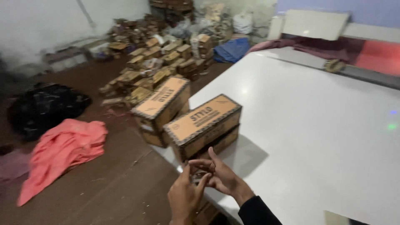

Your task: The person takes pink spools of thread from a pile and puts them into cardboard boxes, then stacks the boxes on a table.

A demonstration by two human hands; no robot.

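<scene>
Two stacks of long orange-topped cardboard boxes sit at the near-left corner of a white table (316,125). The nearer stack (204,125) is just beyond my hands; the other stack (162,104) stands to its left at the table edge. My left hand (185,196) and my right hand (218,173) are together low in the view, fingers touching each other, just in front of the nearer stack. Something small may be pinched between the fingers; I cannot tell what. A dark sleeve covers my right forearm.
A brown floor lies left of the table, with a pink cloth (62,152) and a dark bundle (43,106). Many more boxes (154,62) are piled on the floor at the back, near a blue cloth (231,50). A red surface (379,56) lies beyond the table.
</scene>
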